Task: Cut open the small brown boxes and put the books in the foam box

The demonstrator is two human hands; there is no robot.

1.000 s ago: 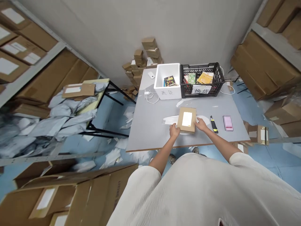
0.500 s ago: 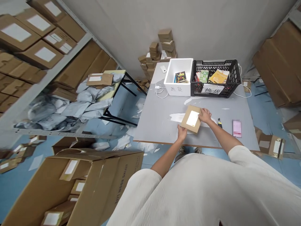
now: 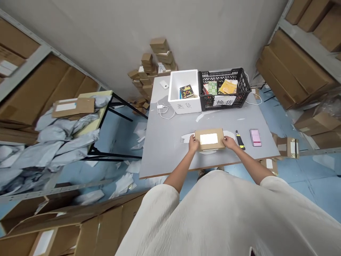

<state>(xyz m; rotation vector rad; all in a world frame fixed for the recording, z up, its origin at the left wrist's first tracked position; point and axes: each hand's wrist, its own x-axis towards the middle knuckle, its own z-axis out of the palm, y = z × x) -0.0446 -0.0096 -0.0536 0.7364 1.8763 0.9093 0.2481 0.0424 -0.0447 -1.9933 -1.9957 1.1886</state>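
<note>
A small brown cardboard box (image 3: 198, 137) with a white label on top is held level at the near middle of the grey table (image 3: 162, 149). My left hand (image 3: 193, 144) grips its left end, and my right hand (image 3: 229, 142) grips the right end. Just right of my right hand lies a black and yellow box cutter (image 3: 239, 140). Farther right is a phone (image 3: 255, 138) with a pinkish, blurred screen. White torn patches show on the tabletop around the box.
At the table's back stand a white foam bin (image 3: 185, 106) and a black plastic crate (image 3: 246, 93), both holding books or packets. White cables lie beside them. Grey parcels (image 3: 53, 133) pile up on the left; a large open carton (image 3: 106, 227) sits lower left. Paper scraps litter the floor.
The box has turned from a tilt to lie square to the table's front edge. My hands have shifted to its two ends. The camera view has swung to the right.
</note>
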